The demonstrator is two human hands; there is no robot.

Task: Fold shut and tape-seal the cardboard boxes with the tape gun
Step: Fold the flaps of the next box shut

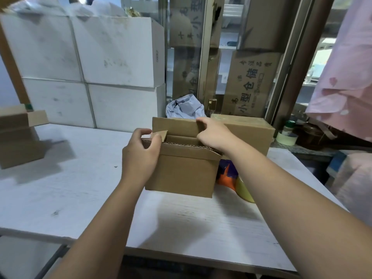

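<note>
Left hand (141, 156) pinches the short end flap of an open cardboard box (181, 174) as the right hand (213, 135) curls over its upright far flap. The tape gun (226, 175) lies just right of the box on a white table (80, 198), with a closed carton (251, 131) behind.

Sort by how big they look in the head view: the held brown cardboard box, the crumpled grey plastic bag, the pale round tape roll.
Largest: held brown cardboard box, nearest the camera.
Then: crumpled grey plastic bag, partly hidden behind it.
Smallest: pale round tape roll.
</note>
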